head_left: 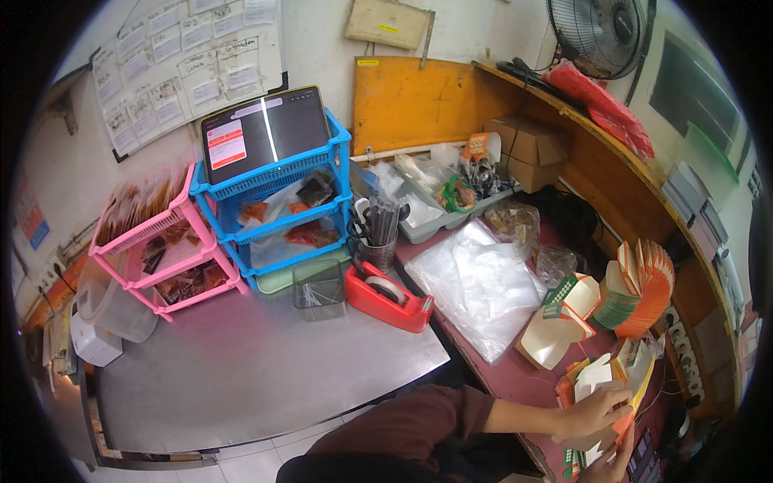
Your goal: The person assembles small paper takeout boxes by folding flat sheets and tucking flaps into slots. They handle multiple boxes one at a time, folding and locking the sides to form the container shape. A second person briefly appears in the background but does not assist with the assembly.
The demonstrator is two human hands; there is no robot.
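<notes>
Grasping an orange-and-white paper carton [623, 423] with the left hand [597, 411] over the maroon worktop [515, 391]; touching it with the right hand [609, 467], too cropped to judge for grip. Could crease or tear if pressed unevenly.

Stacked food cartons [651, 296] (plus a tape dispenser [390, 309]) suggest a takeaway shop.

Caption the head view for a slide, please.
Both hands handle orange cardboard over a maroon tabletop, near cartons and clear plastic bags; a red tape dispenser sits on the metal table.
</notes>
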